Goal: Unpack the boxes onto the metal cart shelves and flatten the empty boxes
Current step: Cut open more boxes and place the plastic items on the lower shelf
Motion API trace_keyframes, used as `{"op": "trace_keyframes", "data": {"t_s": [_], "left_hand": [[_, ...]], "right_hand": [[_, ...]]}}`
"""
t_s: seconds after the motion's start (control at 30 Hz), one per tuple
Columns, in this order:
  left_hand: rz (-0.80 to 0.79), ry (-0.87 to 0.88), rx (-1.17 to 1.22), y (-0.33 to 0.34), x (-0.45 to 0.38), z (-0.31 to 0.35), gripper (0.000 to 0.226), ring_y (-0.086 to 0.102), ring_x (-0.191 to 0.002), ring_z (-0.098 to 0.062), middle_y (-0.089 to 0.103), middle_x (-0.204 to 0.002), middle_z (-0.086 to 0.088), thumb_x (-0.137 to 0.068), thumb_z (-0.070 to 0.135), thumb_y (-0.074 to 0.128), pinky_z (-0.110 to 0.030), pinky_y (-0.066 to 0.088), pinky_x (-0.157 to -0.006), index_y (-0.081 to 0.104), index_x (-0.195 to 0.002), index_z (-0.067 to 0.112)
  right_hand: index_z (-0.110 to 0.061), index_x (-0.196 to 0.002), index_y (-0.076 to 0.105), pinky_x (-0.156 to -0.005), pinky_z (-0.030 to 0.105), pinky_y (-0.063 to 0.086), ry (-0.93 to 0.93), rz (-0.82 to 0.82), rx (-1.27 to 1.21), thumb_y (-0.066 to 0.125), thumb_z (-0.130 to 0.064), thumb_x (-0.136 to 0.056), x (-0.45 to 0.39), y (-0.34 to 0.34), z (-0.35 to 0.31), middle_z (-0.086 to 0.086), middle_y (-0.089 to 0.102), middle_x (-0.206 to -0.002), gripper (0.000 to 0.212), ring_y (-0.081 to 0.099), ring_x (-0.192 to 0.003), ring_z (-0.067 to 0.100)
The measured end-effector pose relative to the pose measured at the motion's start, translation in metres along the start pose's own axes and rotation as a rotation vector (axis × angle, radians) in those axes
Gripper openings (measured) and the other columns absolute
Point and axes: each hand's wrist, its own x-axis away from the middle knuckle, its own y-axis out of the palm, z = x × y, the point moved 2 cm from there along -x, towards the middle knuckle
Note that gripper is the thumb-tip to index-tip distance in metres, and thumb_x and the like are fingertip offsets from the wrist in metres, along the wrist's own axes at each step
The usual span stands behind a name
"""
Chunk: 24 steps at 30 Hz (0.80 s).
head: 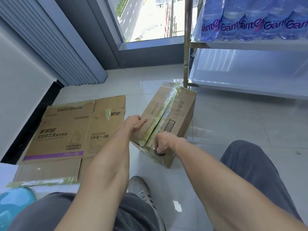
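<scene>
A taped cardboard box [180, 112] lies on the tiled floor beside the metal cart's post [186, 52]. Its top seam carries shiny tape. My left hand [135, 123] rests on the box's left top flap with the fingers stretched out. At the near end of the seam, my right hand [164, 144] grips a small dark tool [158, 152], most of it hidden in the fist. A flattened cardboard box [66, 135] lies on the floor to the left. The cart's upper shelf holds wrapped water bottles [250, 22]; its lower shelf [250, 72] is bare.
A window [150, 19] with a grey frame stands behind the box, and pleated blinds [55, 47] hang at the left. My shoe [140, 187] and knees are in the foreground. A teal object [15, 202] sits at the lower left.
</scene>
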Motion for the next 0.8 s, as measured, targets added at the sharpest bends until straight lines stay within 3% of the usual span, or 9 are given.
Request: {"op": "trace_keyframes", "data": {"t_s": [0.1, 0.2, 0.27, 0.4, 0.47, 0.53, 0.57, 0.67, 0.8], "left_hand": [[0.272, -0.003, 0.019, -0.010, 0.013, 0.002, 0.030, 0.062, -0.103, -0.029, 0.066, -0.117, -0.012, -0.098, 0.029, 0.051, -0.034, 0.050, -0.082, 0.065, -0.115, 0.008], [0.373, 0.078, 0.007, -0.008, 0.023, 0.018, 0.019, 0.067, -0.087, -0.024, 0.072, -0.099, -0.007, -0.093, 0.019, 0.054, -0.036, 0.057, -0.076, 0.070, -0.097, 0.009], [0.366, 0.138, 0.005, 0.000, 0.027, 0.038, 0.019, 0.068, -0.077, -0.021, 0.074, -0.091, -0.004, -0.090, 0.022, 0.056, -0.036, 0.058, -0.071, 0.072, -0.086, 0.012], [0.269, 0.111, -0.131, 0.025, 0.030, 0.077, 0.044, 0.059, -0.067, -0.018, 0.061, -0.069, 0.002, -0.082, 0.061, 0.054, -0.025, 0.044, -0.054, 0.066, -0.080, 0.018], [0.146, 0.016, -0.181, 0.047, 0.031, 0.092, 0.085, 0.062, -0.088, -0.024, 0.066, -0.099, -0.012, -0.068, 0.086, 0.051, -0.030, 0.053, -0.071, 0.066, -0.106, 0.012], [0.019, -0.088, -0.209, 0.067, 0.035, 0.101, 0.130, 0.044, -0.125, -0.041, 0.041, -0.139, -0.029, -0.055, 0.094, 0.057, -0.047, 0.048, -0.098, 0.037, -0.144, 0.001], [-0.020, -0.119, -0.207, 0.074, 0.036, 0.103, 0.142, 0.030, -0.137, -0.046, 0.024, -0.150, -0.032, -0.054, 0.089, 0.065, -0.055, 0.041, -0.106, 0.017, -0.151, -0.002], [-0.082, -0.142, -0.132, 0.090, 0.031, 0.098, 0.147, -0.008, -0.148, -0.047, -0.016, -0.159, -0.029, -0.063, 0.061, 0.084, -0.068, 0.022, -0.113, -0.014, -0.153, -0.001], [-0.172, -0.066, -0.150, 0.093, 0.024, 0.084, 0.140, -0.015, -0.148, -0.045, -0.025, -0.158, -0.025, -0.068, 0.052, 0.085, -0.068, 0.015, -0.114, -0.013, -0.154, 0.003]], "right_hand": [[-0.012, -0.095, 0.064, -0.075, 0.035, 0.056, 0.157, 0.034, -0.016, 0.065, -0.027, -0.074, 0.006, -0.051, 0.029, 0.001, 0.064, -0.088, 0.025, 0.064, -0.090, 0.030], [-0.014, -0.125, 0.048, -0.091, 0.042, 0.048, 0.382, 0.423, -0.055, 0.062, -0.023, -0.086, 0.017, -0.085, 0.054, 0.007, 0.062, -0.109, 0.042, 0.062, -0.103, 0.031], [-0.010, -0.120, 0.049, -0.086, 0.041, 0.046, 0.480, 0.661, -0.155, 0.057, -0.016, -0.091, 0.021, -0.090, 0.065, 0.011, 0.065, -0.109, 0.031, 0.063, -0.101, 0.032], [-0.010, -0.113, 0.057, -0.075, 0.038, 0.052, 0.502, 0.812, -0.173, 0.054, -0.016, -0.097, 0.021, -0.081, 0.080, 0.013, 0.068, -0.102, 0.017, 0.066, -0.092, 0.032], [-0.011, -0.114, 0.058, -0.075, 0.038, 0.053, 0.507, 0.840, -0.198, 0.054, -0.020, -0.097, 0.023, -0.078, 0.086, 0.014, 0.068, -0.100, 0.020, 0.066, -0.092, 0.034], [-0.010, -0.112, 0.058, -0.074, 0.038, 0.053, 0.517, 0.865, -0.217, 0.055, -0.022, -0.097, 0.024, -0.079, 0.091, 0.014, 0.068, -0.098, 0.019, 0.066, -0.090, 0.034], [-0.010, -0.111, 0.058, -0.072, 0.037, 0.053, 0.519, 0.872, -0.218, 0.055, -0.023, -0.097, 0.024, -0.080, 0.093, 0.013, 0.068, -0.097, 0.018, 0.066, -0.088, 0.033], [-0.012, -0.112, 0.055, -0.068, 0.034, 0.047, 0.541, 0.825, -0.174, 0.056, -0.018, -0.094, 0.021, -0.091, 0.104, 0.010, 0.067, -0.099, 0.019, 0.066, -0.090, 0.031], [-0.014, -0.115, 0.065, -0.074, 0.031, 0.045, 0.635, 0.704, -0.111, 0.051, -0.004, -0.090, 0.012, -0.107, 0.119, 0.008, 0.067, -0.114, 0.031, 0.065, -0.106, 0.029]]}}
